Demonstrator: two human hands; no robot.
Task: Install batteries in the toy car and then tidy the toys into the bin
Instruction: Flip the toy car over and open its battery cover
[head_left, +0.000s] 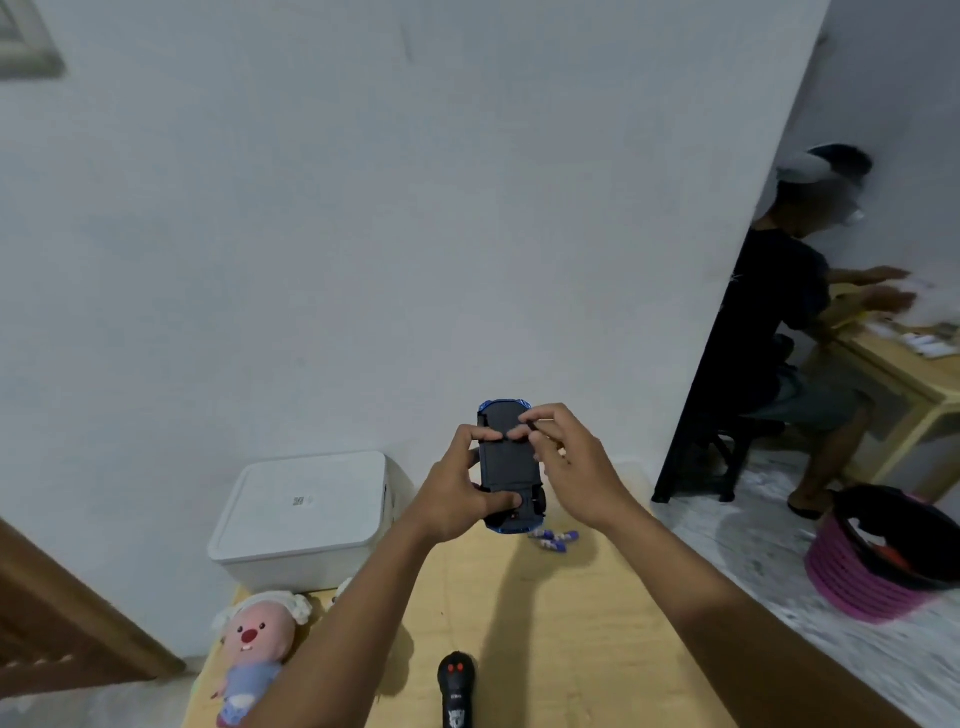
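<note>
1. Nearest the viewer, well below the toy car (509, 462), a black remote control (456, 686) lies on the yellow table (597, 623). A pink plush toy (254, 649) lies to the lower left of the car, at the table's edge; both likely await tidying.
2. The left hand (457, 493) grips the toy car, fingers curled round its left side and thumb pressed near its lower end. It holds the car in the air, dark underside facing the viewer, probably so the battery cover can be reached.
3. The right hand (566, 462) is at the car's upper right, its fingertips pinching a thin dark tool (535, 428) against the underside. This looks like work on the cover's fastening; the detail is too small to confirm.
4. Just beyond the car, small blue-and-white batteries (553, 540) lie on the table, close by for loading.
5. Left of the car stands a white bin (306, 514), lid on.
6. Far right of the car, a pink basket (857, 582) sits on the floor, and beyond it another person (789, 291) sits at another table.
</note>
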